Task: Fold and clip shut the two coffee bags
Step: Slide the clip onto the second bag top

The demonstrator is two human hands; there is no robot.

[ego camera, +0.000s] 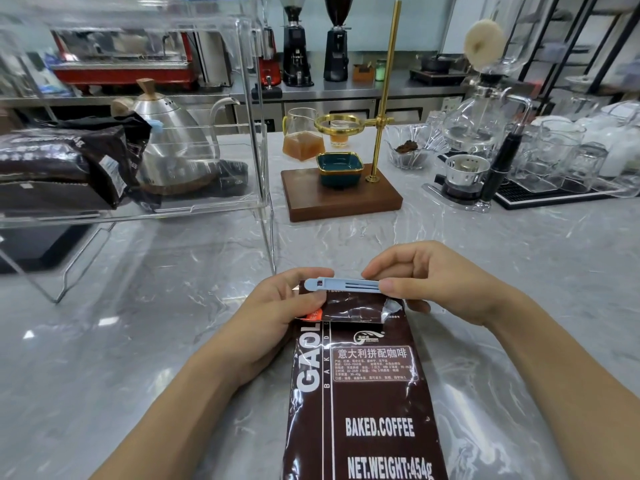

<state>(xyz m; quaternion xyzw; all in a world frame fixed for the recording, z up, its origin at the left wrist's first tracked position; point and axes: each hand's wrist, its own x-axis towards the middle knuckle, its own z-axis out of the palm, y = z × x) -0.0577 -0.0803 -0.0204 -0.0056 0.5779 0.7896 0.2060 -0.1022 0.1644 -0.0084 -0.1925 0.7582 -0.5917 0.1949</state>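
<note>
A dark brown coffee bag (363, 403) lies flat on the marble counter in front of me, its top folded over. A light blue clip (346, 285) sits across the folded top edge. My left hand (287, 310) holds the bag's top left corner and the clip's hinge end. My right hand (433, 282) pinches the clip's right end between thumb and fingers. Another dark coffee bag (69, 164) lies on the clear acrylic shelf at the left, with a blue clip (156, 126) on its top.
A clear acrylic rack (256, 140) stands left, a steel kettle (173, 147) behind it. A wooden pour-over stand (341, 199) with a brass pole and teal dish sits beyond the bag. A siphon brewer (478, 133) and glassware (568, 161) fill the right.
</note>
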